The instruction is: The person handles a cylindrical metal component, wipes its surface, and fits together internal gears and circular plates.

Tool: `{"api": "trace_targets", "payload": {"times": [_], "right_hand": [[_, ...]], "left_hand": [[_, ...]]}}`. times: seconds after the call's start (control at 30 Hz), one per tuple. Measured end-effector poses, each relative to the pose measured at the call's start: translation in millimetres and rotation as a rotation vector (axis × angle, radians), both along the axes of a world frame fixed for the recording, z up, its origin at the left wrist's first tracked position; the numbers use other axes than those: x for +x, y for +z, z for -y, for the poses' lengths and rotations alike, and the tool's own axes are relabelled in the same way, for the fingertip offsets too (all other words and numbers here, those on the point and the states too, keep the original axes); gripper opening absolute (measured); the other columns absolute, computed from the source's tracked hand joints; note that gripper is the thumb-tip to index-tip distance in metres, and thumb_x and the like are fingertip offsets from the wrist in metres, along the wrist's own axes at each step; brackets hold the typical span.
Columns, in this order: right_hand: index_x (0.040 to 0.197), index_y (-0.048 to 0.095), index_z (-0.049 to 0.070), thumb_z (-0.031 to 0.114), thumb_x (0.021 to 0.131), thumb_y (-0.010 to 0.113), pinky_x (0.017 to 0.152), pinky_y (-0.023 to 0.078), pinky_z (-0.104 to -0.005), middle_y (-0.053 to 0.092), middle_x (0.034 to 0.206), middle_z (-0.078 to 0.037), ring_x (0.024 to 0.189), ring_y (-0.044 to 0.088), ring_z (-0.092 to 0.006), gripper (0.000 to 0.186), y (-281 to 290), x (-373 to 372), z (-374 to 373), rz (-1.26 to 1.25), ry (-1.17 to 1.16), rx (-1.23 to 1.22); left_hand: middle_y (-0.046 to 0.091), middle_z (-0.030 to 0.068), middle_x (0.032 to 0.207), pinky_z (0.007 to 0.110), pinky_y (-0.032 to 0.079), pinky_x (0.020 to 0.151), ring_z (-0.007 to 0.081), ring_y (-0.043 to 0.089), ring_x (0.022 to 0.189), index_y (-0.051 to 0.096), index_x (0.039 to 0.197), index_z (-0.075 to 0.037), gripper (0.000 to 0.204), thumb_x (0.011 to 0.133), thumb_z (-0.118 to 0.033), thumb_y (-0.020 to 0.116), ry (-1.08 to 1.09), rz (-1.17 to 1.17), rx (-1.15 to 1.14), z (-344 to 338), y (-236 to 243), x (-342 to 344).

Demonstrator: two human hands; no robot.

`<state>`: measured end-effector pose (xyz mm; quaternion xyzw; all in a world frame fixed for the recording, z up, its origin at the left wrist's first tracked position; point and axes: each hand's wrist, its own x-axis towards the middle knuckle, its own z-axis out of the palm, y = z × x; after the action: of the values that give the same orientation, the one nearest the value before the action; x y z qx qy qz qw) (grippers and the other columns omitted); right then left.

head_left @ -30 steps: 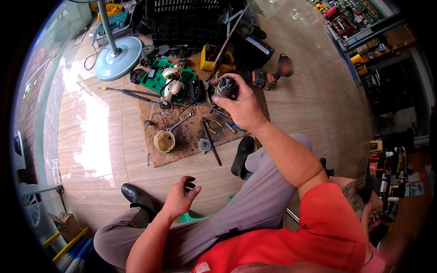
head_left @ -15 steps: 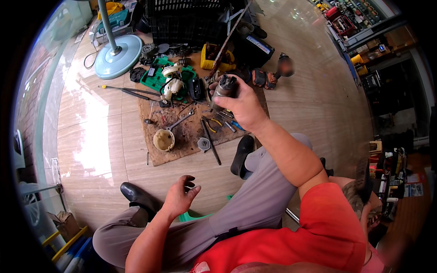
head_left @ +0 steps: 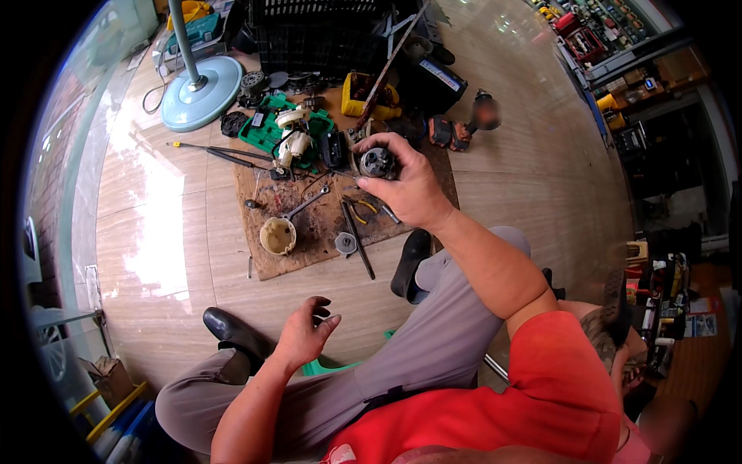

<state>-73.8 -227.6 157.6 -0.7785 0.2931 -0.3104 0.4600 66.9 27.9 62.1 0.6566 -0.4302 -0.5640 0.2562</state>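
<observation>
right hand (head_left: pixel 408 185) fingers wrapped around a round metal motor part (head_left: pixel 377 162), held up over the far right corner of the brown work board (head_left: pixel 267 259). looks heavy, rigid, greasy; best gripped around the rim. left hand (head_left: pixel 303 336) loosely curled, empty, beside the knee.

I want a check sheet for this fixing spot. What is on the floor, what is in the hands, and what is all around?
Surface: brown board lying on a pale wooden floor.
Job's things: round grey motor part.
Clutter: cream cup, pliers, wrench, green casing, yellow box.
Grippers: right hand grips the motor part; left hand rests above the knee, fingers curled around something small, hard to tell what.
Cables: a cord beside the fan base.
Surroundings: black crate, shelves at the far right.
</observation>
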Motion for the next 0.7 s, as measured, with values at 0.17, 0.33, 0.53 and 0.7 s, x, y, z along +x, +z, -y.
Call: {"api": "trace_targets", "payload": {"times": [0.17, 0.33, 0.53, 0.7], "right_hand": [[0.113, 0.057, 0.006, 0.001, 0.078, 0.071, 0.087, 0.048, -0.0293, 0.063, 0.101, -0.006, 0.095, 0.06, -0.0139, 0.038, 0.9, 0.8, -1.2, 0.01, 0.014, -0.068], [0.113, 0.057, 0.006, 0.0, 0.078, 0.071, 0.089, 0.047, -0.0299, 0.063, 0.103, -0.007, 0.098, 0.06, -0.0153, 0.038, 3.7, 0.7, -2.2, 0.004, 0.055, -0.106], [0.114, 0.056, 0.006, 0.0, 0.079, 0.07, 0.091, 0.046, -0.0294, 0.063, 0.106, -0.007, 0.1, 0.059, -0.0145, 0.038, 3.4, -0.3, -1.5, 0.009, 0.093, -0.08], [0.115, 0.056, 0.006, -0.001, 0.08, 0.068, 0.092, 0.046, -0.0289, 0.062, 0.108, -0.006, 0.102, 0.058, -0.0137, 0.038, 1.0, 0.0, -1.2, 0.024, 0.097, -0.04]], "left_hand": [[0.068, 0.0231, 0.108, 0.038, 0.053, 0.084, 0.0323, 0.068, 0.093, 0.053, 0.125, 0.002, 0.048, 0.091, -0.027, 0.068, -0.001, 0.003, 0.008, 0.3, 1.2, 0.0], [0.068, 0.0229, 0.109, 0.038, 0.053, 0.084, 0.0319, 0.068, 0.093, 0.053, 0.125, 0.002, 0.048, 0.091, -0.028, 0.068, -0.005, 0.01, 0.013, 0.5, 2.1, -0.1], [0.068, 0.0229, 0.109, 0.039, 0.053, 0.085, 0.0323, 0.068, 0.094, 0.053, 0.125, 0.002, 0.048, 0.091, -0.028, 0.068, -0.007, 0.006, 0.012, 0.9, 2.1, -0.4], [0.068, 0.0228, 0.109, 0.039, 0.052, 0.085, 0.0332, 0.067, 0.095, 0.053, 0.125, 0.001, 0.048, 0.091, -0.028, 0.068, -0.008, 0.018, 0.014, 0.4, 1.6, -0.3]]}}
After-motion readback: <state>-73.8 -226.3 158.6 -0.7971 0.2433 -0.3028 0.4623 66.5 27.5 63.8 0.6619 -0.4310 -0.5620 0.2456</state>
